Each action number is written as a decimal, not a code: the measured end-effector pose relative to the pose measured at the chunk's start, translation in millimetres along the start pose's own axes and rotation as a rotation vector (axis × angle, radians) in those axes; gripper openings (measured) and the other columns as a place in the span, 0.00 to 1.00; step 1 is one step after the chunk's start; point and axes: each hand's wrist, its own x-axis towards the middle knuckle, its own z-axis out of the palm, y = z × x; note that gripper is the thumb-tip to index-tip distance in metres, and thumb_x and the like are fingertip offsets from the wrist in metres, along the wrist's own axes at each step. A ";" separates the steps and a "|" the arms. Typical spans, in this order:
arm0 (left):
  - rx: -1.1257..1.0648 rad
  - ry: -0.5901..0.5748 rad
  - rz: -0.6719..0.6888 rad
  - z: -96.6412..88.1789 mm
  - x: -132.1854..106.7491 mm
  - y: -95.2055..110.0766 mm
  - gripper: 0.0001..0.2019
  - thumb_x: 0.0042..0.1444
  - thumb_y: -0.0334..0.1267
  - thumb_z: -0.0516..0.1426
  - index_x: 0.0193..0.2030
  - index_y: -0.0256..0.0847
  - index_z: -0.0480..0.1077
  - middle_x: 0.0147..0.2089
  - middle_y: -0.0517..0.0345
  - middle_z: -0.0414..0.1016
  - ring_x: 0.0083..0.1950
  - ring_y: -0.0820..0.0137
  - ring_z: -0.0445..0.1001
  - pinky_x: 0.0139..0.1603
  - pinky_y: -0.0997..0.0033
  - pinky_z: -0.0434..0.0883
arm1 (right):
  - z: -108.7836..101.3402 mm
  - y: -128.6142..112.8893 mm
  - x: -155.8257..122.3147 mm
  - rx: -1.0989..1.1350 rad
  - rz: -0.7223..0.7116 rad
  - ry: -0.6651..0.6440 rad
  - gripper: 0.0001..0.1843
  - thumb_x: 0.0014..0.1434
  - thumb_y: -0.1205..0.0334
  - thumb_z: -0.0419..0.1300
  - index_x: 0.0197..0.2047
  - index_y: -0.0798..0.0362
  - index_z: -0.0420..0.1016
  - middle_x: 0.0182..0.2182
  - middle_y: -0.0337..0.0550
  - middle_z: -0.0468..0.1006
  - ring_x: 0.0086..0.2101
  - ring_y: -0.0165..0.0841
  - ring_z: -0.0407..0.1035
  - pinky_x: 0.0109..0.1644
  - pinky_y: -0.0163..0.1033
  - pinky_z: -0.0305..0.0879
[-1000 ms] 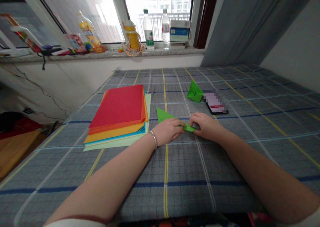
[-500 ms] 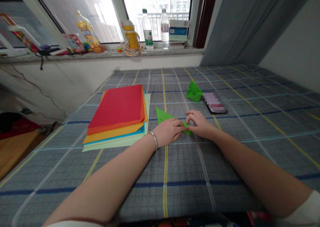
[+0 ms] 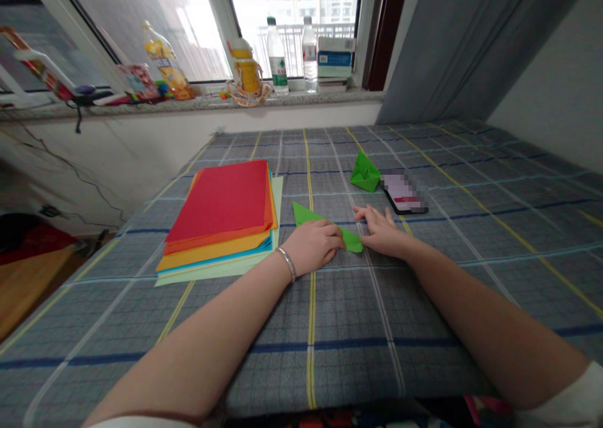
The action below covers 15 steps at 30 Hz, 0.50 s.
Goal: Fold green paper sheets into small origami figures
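Now, the left hand (image 3: 311, 246) presses down on a folded green paper triangle (image 3: 306, 214) just right of the stacked coloured paper (image 3: 217, 202); the right hand (image 3: 382, 232) lies open and flat, touching the triangle's tip.

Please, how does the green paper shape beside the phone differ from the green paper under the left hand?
The green paper shape beside the phone stands up in a peaked form; the green paper under the left hand lies flat and long. No hand touches the shape, but the left hand presses the paper. Both are bright green and lie on the checked cover.
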 end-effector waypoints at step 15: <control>0.138 -0.013 -0.040 -4.8 -4.8 5.0 0.06 0.59 0.32 0.52 0.38 0.38 0.71 0.40 0.51 0.72 0.42 0.64 0.69 0.44 0.63 0.69 | -3.0 7.3 -0.1 0.022 -0.044 0.038 0.16 0.62 0.63 0.45 0.38 0.48 0.75 0.64 0.45 0.61 0.65 0.45 0.47 0.62 0.70 0.38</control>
